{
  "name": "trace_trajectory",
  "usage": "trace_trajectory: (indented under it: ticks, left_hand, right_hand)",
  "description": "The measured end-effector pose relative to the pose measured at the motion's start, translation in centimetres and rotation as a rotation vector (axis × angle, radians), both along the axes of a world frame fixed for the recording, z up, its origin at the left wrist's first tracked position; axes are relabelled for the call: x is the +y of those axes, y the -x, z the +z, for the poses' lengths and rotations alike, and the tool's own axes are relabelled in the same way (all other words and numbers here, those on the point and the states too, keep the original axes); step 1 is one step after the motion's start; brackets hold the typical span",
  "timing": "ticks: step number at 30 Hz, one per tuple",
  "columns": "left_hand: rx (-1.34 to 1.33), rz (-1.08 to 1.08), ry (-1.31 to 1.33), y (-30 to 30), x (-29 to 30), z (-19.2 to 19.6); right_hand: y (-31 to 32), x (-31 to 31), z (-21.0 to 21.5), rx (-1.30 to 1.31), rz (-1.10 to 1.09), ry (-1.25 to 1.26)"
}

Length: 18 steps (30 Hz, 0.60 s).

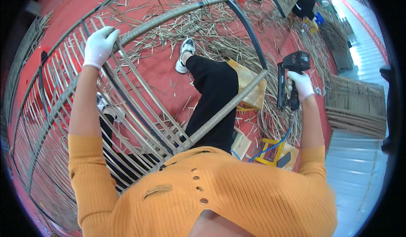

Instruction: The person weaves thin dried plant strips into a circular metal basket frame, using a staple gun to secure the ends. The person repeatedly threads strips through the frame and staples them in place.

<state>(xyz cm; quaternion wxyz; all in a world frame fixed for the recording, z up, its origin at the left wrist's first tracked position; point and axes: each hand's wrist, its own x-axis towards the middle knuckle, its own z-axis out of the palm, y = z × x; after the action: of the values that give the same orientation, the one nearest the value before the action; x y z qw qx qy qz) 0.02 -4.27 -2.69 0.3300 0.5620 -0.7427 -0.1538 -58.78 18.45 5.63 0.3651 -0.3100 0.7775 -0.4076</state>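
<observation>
L hand (100, 46), white-gloved, fingers wrapped round grey wrapped rail of curved cane-slat frame (127, 89), which leans across lap. R hand (301, 84) fingers closed on black nail gun (291, 78), held beside frame, above red floor (160, 68).

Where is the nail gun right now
The black nail gun is on the right of the head view, gripped in the gloved right hand above the red floor, just right of the wrapped frame bar.
</observation>
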Motion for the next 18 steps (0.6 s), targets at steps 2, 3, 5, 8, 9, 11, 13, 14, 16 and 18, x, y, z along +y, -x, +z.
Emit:
trace_trajectory:
  ticks: [2, 3, 5, 8, 9, 11, 13, 14, 16, 18]
  left_hand:
    - [-0.193, 0.035, -0.008, 0.2, 0.8, -0.2]
    - [-0.323, 0.012, 0.048, 0.3, 1.2, -0.3]
    - [-0.505, -0.075, 0.196, 0.2, 1.8, -0.4]
    - [-0.561, -0.104, 0.137, 0.2, 2.6, -0.1]
    - [-0.520, -0.128, 0.093, 0.1, 2.8, 0.2]
    - [-0.471, -0.166, 0.009, -0.4, 3.0, 1.0]
    - [-0.402, -0.318, -0.063, -1.9, 2.4, 2.1]
    - [-0.343, -0.340, -0.145, -2.8, 1.8, 2.5]
    - [-0.137, -0.313, -0.261, -6.1, -0.4, 3.4]
    - [0.012, -0.018, -0.327, -9.0, -4.2, 3.3]
  right_hand:
    - [4.0, 0.1, -6.3, 0.088, -0.050, -0.052]
    - [5.7, 0.2, -9.8, 0.136, -0.090, -0.131]
    - [8.2, -0.1, -17.3, 0.332, -0.077, -0.181]
    - [10.0, -1.6, -29.2, 0.733, 0.003, -0.088]
    - [10.4, -2.2, -32.3, 0.763, -0.002, -0.122]
    - [11.0, -2.7, -35.7, 0.535, -0.087, -0.112]
    - [11.0, -3.2, -34.4, -0.098, -0.333, 0.147]
    - [10.4, -3.5, -32.0, -0.434, -0.519, 0.303]
    - [8.6, -4.1, -23.7, 1.127, -0.297, 0.145]
    - [3.8, -6.3, -15.1, 1.222, -0.148, 0.508]
